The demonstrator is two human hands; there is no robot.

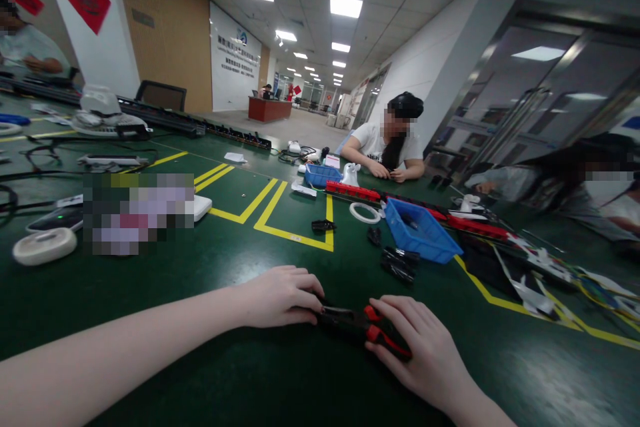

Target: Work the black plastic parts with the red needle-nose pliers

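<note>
Red-and-black-handled pliers (346, 320) lie sideways between my two hands, low over the green table. My right hand (423, 343) is around the handles, which stand somewhat apart, with thumb and fingers on either side. At the jaw end, my left hand (283, 295) has its fingers curled and the fingertips closed on the tip of the pliers. Whether a small part sits between the jaws and those fingertips cannot be made out. Just beyond my right hand lies a bundle of shiny black pieces (400, 263).
A blue tray (425, 233) stands ahead on the right, beside a white ring (365, 213) and a long red strip (353, 191). Small black parts (323, 226) lie by yellow tape lines. To the left are a white oval object (45, 245) and cables. Co-workers sit across the table (240, 257).
</note>
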